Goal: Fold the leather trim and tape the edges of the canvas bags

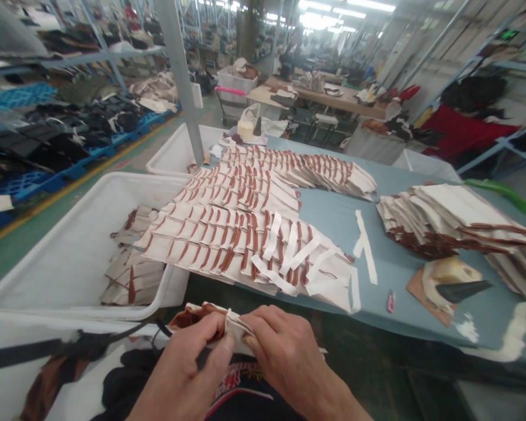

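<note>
Close to my body, below the table edge, I hold a cream fabric piece with brown trim [238, 328] between both hands. My left hand [199, 354] pinches its edge between thumb and fingers. Beside it, my right hand [284, 345] is closed on the same edge, fingertips nearly meeting the left ones. Part of the piece is hidden under my hands. Beyond them, overlapping rows of similar cream and brown pieces [210, 234] cover the left of the blue-grey table [328, 207]. Several white strips [289, 248] lie across the nearest row.
White bins [48, 257] stand left of the table, one with similar pieces inside. A stack of folded pieces [456, 210], a tape roll with a dark cone [451, 283], a small pink tool [391, 302] and loose white strips [366, 248] lie to the right. A metal post [182, 76] rises behind the bins.
</note>
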The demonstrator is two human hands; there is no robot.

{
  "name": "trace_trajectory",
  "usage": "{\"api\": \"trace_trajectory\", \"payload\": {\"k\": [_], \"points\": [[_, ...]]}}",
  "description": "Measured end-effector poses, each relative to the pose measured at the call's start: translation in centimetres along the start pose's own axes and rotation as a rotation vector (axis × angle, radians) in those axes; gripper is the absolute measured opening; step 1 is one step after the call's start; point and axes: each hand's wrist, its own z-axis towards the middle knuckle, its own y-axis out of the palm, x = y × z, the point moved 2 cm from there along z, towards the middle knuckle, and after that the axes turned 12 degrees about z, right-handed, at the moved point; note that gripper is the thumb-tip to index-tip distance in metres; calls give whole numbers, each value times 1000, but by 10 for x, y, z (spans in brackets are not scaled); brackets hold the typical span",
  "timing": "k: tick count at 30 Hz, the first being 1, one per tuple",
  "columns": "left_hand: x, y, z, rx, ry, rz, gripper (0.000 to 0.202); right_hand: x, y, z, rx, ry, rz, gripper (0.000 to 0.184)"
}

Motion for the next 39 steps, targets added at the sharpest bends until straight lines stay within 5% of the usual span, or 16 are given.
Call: {"api": "trace_trajectory", "payload": {"k": [4, 11, 18, 22, 27, 34, 39], "points": [[5, -11, 0, -54, -53, -55, 34, -9, -9, 7, 8, 76, 237, 18], [2, -11, -10, -116, -152, -186, 28, -11, -2, 15, -101, 655, 803, 20], [3, -17, -17, -90, -116, -135, 33, -8, 8, 15, -208, 756, 1196, 60], [1, -16, -23, -102, -100, -145, 34, -6, 13, 10, -285, 830, 1298, 63], [-6, -12, -29, -137, -128, -234, 33, -8, 15, 3, -218, 750, 1085, 44], [-16, -7, -27, -167, -172, -339, 30, -24, 4, 0, -68, 267, 470, 19], [-18, -5, -24, -87, -159, -325, 28, -29, 1, -1, -82, 275, 432, 18]]}}
